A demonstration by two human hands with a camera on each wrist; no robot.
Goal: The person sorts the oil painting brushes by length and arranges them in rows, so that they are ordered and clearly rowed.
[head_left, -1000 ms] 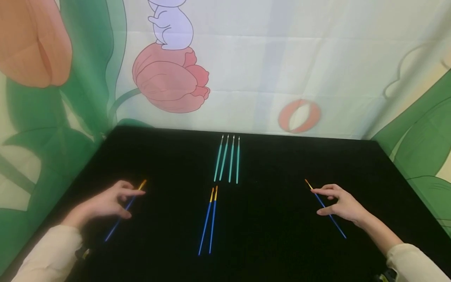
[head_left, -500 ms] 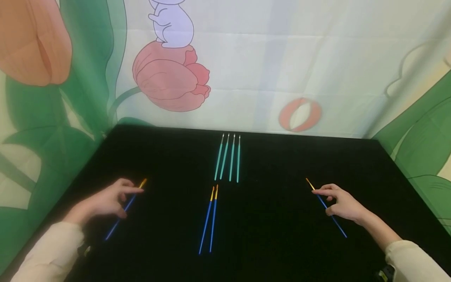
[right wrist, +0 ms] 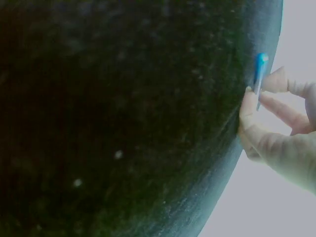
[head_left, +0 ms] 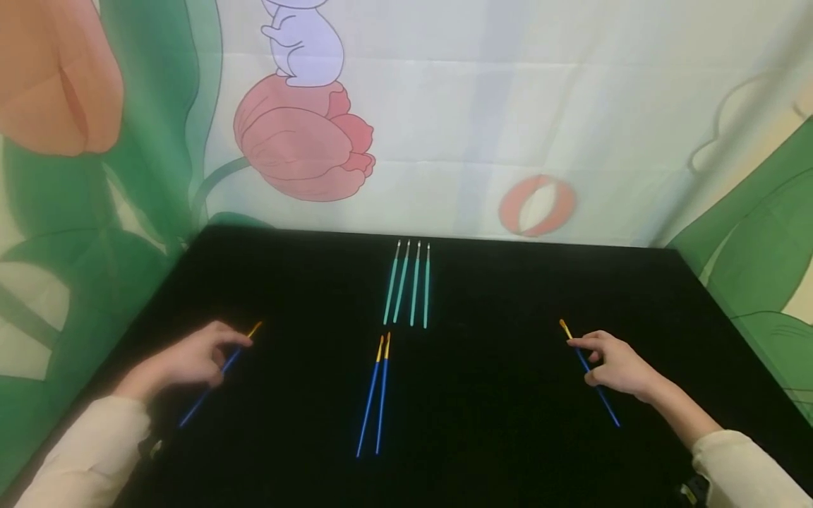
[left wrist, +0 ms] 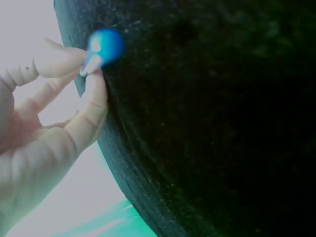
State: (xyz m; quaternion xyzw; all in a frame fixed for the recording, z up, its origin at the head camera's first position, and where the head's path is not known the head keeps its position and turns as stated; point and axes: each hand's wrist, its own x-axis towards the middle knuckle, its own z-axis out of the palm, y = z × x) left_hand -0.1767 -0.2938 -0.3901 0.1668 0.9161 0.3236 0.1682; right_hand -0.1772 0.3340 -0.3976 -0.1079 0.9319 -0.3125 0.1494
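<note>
On the left of the head view, my left hand (head_left: 193,360) pinches a blue-handled paintbrush (head_left: 195,408) between thumb and fingers. Its orange bristles point up and to the right. The left wrist view shows the blue handle end (left wrist: 108,45) held at the fingertips. Across the table, my right hand (head_left: 619,363) pinches a similar blue paintbrush (head_left: 607,405), bristles pointing up and to the left. That brush's blue handle (right wrist: 261,64) stands between thumb and fingers in the right wrist view. Between the hands, two more blue paintbrushes (head_left: 369,406) lie close together, their bristle ends almost meeting.
Several teal paintbrushes (head_left: 415,289) lie side by side near the back of the black table (head_left: 495,395). Behind the table's far edge hangs a pale curtain (head_left: 438,127) printed with tulips and a rabbit.
Thumb and fingers of both hands have closed onto their paintbrushes. The left brush has shifted slightly left, and the right brush's bristle end has swung a little to the right.
</note>
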